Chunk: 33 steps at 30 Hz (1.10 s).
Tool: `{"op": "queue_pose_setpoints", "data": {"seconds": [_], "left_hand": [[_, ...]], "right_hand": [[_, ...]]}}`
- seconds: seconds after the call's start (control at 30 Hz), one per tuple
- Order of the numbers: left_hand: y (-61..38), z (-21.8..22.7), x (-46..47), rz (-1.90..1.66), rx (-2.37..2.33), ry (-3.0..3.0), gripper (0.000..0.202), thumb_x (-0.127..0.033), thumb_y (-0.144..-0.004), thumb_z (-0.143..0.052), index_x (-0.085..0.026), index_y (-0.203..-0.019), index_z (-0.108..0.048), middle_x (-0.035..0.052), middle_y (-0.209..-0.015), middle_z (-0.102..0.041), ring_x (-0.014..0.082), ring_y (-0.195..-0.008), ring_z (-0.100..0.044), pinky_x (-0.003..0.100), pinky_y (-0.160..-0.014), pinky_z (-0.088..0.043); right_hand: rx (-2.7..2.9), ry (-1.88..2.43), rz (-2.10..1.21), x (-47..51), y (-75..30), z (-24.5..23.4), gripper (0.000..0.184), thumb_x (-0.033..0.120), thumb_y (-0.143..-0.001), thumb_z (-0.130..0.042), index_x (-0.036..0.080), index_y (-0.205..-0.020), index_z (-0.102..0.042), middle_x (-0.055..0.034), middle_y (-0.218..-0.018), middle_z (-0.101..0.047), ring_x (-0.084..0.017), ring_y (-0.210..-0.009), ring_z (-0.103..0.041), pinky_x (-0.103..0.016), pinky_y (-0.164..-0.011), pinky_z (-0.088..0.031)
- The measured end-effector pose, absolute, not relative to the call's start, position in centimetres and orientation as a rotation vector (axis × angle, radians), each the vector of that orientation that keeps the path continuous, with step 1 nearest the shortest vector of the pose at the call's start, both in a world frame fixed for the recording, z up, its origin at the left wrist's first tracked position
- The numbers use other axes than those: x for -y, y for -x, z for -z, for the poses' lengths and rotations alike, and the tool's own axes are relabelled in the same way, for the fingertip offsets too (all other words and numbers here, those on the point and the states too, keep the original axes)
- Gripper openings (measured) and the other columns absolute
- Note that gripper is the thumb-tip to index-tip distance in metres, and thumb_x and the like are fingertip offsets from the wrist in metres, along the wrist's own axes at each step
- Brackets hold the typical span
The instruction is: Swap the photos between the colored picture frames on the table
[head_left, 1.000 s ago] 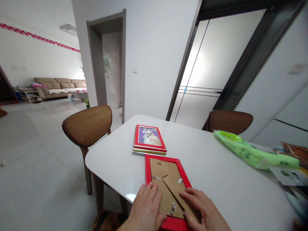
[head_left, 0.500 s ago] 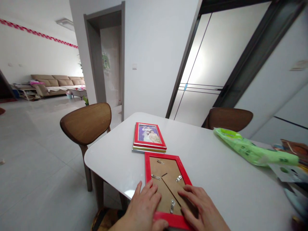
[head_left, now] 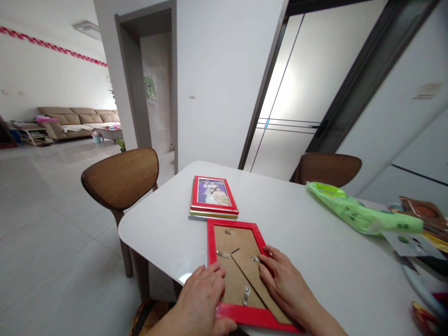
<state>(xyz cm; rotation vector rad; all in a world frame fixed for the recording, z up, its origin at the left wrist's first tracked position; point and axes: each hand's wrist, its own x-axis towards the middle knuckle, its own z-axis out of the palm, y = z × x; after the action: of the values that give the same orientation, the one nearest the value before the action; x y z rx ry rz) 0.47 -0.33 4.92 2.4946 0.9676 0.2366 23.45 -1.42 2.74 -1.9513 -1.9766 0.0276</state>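
A red photo frame point(head_left: 212, 240) lies face down on the table, its brown backing board point(head_left: 241, 242) upward with a stand flap and several metal clips. My left hand point(head_left: 206, 296) grips the lower left edge, fingers over the red rim and thumb along the bottom bar. The fingers of my right hand point(head_left: 285, 282) are bent together at the right metal clip point(head_left: 254, 258), partly covering it; that hand rests across the right rim. Near the lower end another metal clip point(head_left: 247, 295) is visible.
A stack of frames, topped by a red one with a wedding photo point(head_left: 214, 192), lies just beyond on the white table point(head_left: 280, 205). Green plastic packaging point(head_left: 364, 214) and assorted items are at the right. Wooden chairs point(head_left: 122, 177) stand around the table.
My right hand has moved up along the frame from the lower part of the backing to the right clip. My left hand stays at the left edge. The view has shifted slightly.
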Motion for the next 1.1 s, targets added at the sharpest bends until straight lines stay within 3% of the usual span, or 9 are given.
{"op": "queue_pose_setpoints", "data": {"seconds": [0.2, 0.43, 0.67, 1.1], "left_hand": [[0.3, -4.6, 0.2, -0.312, -0.917, -2.512, 0.034, -0.039, -0.061, -0.065, -0.018, -0.086, -0.055, 0.009, -0.123, -0.046, 0.0223, -0.117, -0.035, 0.033, -0.096, -0.029], [1.4, -4.8, -0.2, -0.282, -0.893, -2.469, 0.032, -0.033, -0.06, -0.067, -0.017, -0.086, -0.054, 0.0085, -0.125, -0.043, 0.0198, -0.119, -0.031, 0.031, -0.096, -0.029], [1.4, -4.9, -0.2, -0.281, -0.892, -2.456, 0.032, -0.031, -0.059, -0.067, -0.019, -0.086, -0.054, 0.0083, -0.126, -0.042, 0.0208, -0.12, -0.03, 0.035, -0.094, -0.031], [1.6, -5.1, 0.0, -0.328, -0.866, -2.439, 0.027, -0.029, -0.061, -0.068, -0.018, -0.08, -0.053, 0.0068, -0.122, -0.046, 0.021, -0.119, -0.032, 0.029, -0.094, -0.032]], "right_hand": [[2.099, 1.778, 0.061, 3.2, -22.4, -2.8, 0.033, 0.031, -0.076, -0.042, 0.021, -0.104, -0.058, -0.0101, -0.113, -0.052, -0.024, -0.103, -0.045, -0.042, -0.087, -0.036], [2.444, 1.443, -0.212, 5.2, -19.7, -4.7, 0.028, 0.029, -0.079, -0.042, 0.035, -0.101, -0.057, -0.0013, -0.117, -0.05, -0.022, -0.108, -0.04, -0.042, -0.089, -0.033], [2.498, 1.384, -0.313, 5.3, -19.6, -5.7, 0.031, 0.032, -0.077, -0.045, 0.032, -0.106, -0.055, -0.0027, -0.116, -0.051, -0.023, -0.109, -0.039, -0.043, -0.091, -0.031], [2.543, 1.362, -0.31, 5.0, -19.1, -6.5, 0.029, 0.031, -0.078, -0.043, 0.027, -0.103, -0.056, -0.0056, -0.103, -0.055, -0.021, -0.099, -0.045, -0.037, -0.085, -0.037]]}}
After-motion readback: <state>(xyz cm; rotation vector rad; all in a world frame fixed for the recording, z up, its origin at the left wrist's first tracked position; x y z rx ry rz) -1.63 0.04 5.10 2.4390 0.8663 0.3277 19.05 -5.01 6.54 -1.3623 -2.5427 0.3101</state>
